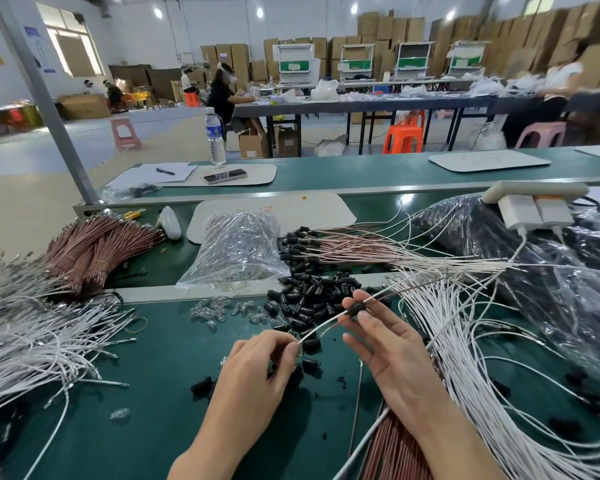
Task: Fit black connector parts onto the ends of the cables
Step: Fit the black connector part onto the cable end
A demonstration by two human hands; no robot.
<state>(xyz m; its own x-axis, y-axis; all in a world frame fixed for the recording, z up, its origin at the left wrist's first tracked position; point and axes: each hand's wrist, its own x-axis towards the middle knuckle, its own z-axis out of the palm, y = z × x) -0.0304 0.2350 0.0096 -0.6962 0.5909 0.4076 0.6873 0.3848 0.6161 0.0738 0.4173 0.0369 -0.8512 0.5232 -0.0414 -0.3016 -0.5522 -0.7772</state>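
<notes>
**A:** What do I have at the left edge?

**B:** From my feed, white cables (32, 341) fan out over the green desk (160, 393). Behind them lie brown bundles (94, 251), tied with bands. Right of those, a clear bag (236, 251) slumps on the desk, with small clear parts (215, 310) scattered in front of it.

**A:** And the left hand?

**B:** My left hand (257, 372) is low and near the middle, back up. Its thumb and forefinger pinch the end of one cable (323, 327). That cable rises to the right, clear of the desk.

**A:** Where is the black piece?

**B:** The connector (355, 309) sits on that cable, partway along it and above the desk. It is just in front of the loose connectors (309, 299) heaped between the hands and the bag. A few more lie scattered near my left wrist.

**A:** The right hand?

**B:** My right hand (388, 348) has its palm turned toward the left, fingers fairly straight. Its fingertips pinch the connector from both sides. I cannot tell how far the cable's tip has gone into it.

**A:** Further right?

**B:** Behind the heap, finished cables (343, 251) lie in a row, their black ends pointing left. A second mass of white cables (465, 341) loops down past my right wrist. Beyond it lies a dark bag (534, 271), with a power strip (534, 199) resting on top.
</notes>
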